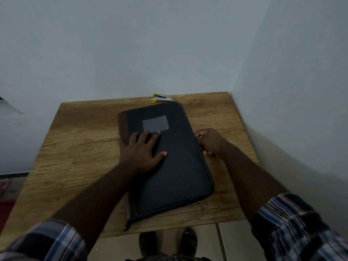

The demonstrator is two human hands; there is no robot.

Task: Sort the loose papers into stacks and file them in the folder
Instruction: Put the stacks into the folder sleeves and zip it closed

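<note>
We had the black zippered folder (169, 157) closed on the wooden desk (75, 147), left hand (143, 149) flat on it, right hand (209, 141) pinching its right edge. No papers visible, so probably finished.

Dim, flat light — soft blur, edges warped

Plaid sleeves (293, 221) (blue, rolled), dark shoes (188, 240)
</note>
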